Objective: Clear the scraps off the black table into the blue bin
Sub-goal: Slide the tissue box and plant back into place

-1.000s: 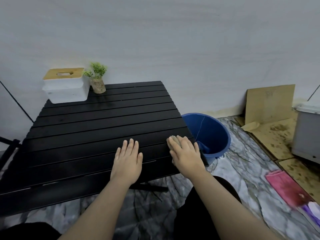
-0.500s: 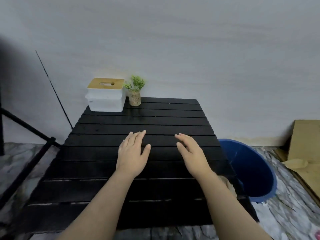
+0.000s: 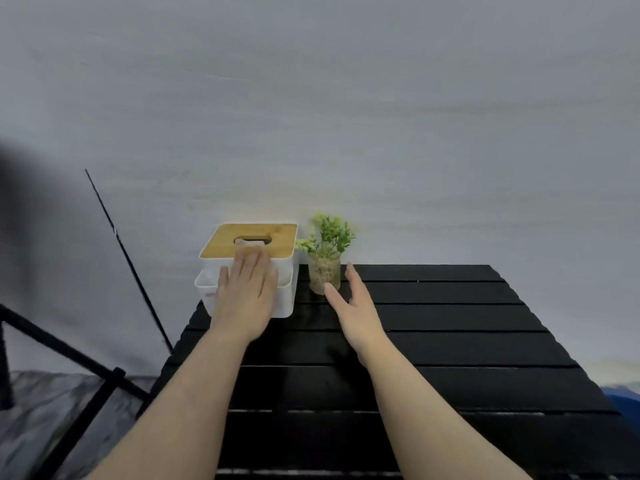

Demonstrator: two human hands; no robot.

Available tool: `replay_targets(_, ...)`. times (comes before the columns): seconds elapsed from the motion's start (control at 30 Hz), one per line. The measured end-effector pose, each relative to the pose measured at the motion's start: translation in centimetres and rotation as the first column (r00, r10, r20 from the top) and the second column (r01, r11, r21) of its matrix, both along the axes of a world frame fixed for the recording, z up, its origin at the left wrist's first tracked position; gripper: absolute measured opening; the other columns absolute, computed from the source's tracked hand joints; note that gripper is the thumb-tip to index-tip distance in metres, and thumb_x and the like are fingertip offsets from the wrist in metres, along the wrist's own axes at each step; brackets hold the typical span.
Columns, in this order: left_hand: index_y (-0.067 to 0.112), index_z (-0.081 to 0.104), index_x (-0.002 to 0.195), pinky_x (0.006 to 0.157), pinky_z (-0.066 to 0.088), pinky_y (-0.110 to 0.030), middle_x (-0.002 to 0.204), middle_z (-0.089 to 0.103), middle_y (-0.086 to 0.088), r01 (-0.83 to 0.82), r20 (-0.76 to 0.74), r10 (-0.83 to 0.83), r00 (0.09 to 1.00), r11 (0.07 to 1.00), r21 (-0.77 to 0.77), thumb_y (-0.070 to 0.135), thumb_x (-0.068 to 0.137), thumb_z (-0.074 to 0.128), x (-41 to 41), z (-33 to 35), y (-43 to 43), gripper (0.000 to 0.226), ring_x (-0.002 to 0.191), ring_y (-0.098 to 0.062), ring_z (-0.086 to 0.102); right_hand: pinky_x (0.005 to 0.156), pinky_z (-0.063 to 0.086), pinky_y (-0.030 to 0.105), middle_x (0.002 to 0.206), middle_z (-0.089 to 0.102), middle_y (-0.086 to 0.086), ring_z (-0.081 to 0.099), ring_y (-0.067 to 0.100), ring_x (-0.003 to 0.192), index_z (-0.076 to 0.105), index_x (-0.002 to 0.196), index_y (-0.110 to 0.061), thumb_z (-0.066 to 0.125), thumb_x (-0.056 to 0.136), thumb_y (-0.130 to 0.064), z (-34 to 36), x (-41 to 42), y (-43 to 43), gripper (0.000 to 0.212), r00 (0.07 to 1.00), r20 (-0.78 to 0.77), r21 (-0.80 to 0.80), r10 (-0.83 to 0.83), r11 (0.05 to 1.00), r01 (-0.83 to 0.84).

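Black desk (image 3: 450, 341), made of long slats, fills the lower middle and right of the head view and runs back to a pale grey wall (image 3: 381, 116). Only a sliver of the blue bin (image 3: 627, 395) shows, at the right edge of the picture, just past the desk's right side and lower than its top.

At the far left corner of the desk stands a white tissue box (image 3: 287, 292) with a wooden lid (image 3: 277, 237). A bit of tissue (image 3: 250, 242) shows in the lid's slot. Just to the right of the box, and not touching it, is a small green plant (image 3: 329, 235) in a speckled pot (image 3: 323, 273).

The left hand (image 3: 247, 299) lies flat against the front of the tissue box, fingers straight and close together. Their tips reach up onto the near edge of the lid, right by the slot. Whether they touch the tissue cannot be told.

The right hand (image 3: 355, 311) is held over the desk just in front of and to the right of the pot, turned edge-on, fingers straight and a little spread, thumb apart. It holds nothing.

Both forearms are bare. To the left of the desk a black metal frame (image 3: 69, 355) stands on a marbled grey floor (image 3: 31, 417).
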State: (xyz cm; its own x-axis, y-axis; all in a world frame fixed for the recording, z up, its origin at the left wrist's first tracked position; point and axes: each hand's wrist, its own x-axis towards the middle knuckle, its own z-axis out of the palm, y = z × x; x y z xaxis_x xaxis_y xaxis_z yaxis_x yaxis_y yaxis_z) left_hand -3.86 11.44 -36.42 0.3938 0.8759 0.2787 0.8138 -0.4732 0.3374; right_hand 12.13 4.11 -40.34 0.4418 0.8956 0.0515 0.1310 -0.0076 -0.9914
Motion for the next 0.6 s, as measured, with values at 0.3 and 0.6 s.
replay_targets(0.3, 0.024, -0.019, 0.14, 0.115, -0.009, -0.032, 0.153, -0.017, 0.011, 0.014, -0.015, -0.012, 1.0, 0.991, 0.13, 0.048, 0.075, -0.018, 0.2, -3.3, 1.3, 0.069, 0.131, -0.005, -0.029, 0.093, 0.047, 0.03, 0.124, 0.056, -0.011, 0.053, 0.008, 0.113, 0.036, 0.132, -0.033, 0.072, 0.072, -0.045, -0.8, 0.8, 6.3, 0.071, 0.996, 0.063, 0.131, -0.055, 0.99, 0.046)
replay_targets(0.6, 0.022, -0.01, 0.145, 0.117, -0.006, -0.035, 0.157, -0.012, 0.006, 0.012, -0.011, -0.011, 1.0, 0.997, 0.074, 0.038, 0.092, -0.002, 0.3, -2.7, 1.0, 0.057, 0.133, -0.005, -0.026, 0.086, 0.043, 0.021, 0.113, 0.058, -0.008, 0.056, 0.007, 0.104, 0.044, 0.119, -0.025, 0.063, 0.087, -0.03, 0.0, 5.5, 1.5, 0.038, 0.993, 0.03, 0.098, -0.111, 0.989, 0.108)
